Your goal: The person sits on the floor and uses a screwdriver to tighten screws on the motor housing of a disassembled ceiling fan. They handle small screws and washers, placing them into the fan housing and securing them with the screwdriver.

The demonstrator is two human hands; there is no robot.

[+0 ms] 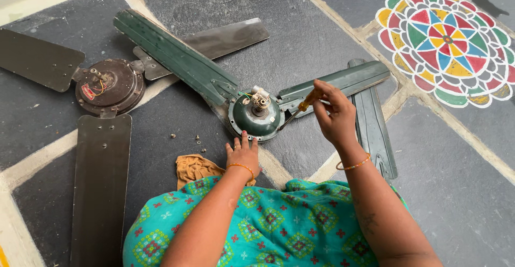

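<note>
Your right hand (335, 118) is clenched around a screwdriver (307, 104), tip angled down at the green fan (256, 118) on the stone floor (450, 192). Your left hand (243, 153) rests flat and released just beside the fan's hub, near loose screws (197, 138) and a yellow cloth (196, 169).

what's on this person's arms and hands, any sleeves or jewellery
Both forearms are bare, with no sleeves showing. The left hand and the right hand each have a thin orange beaded bangle at the wrist. At least one left fingernail looks painted red. A faint dark mark shows on the right forearm.
</note>
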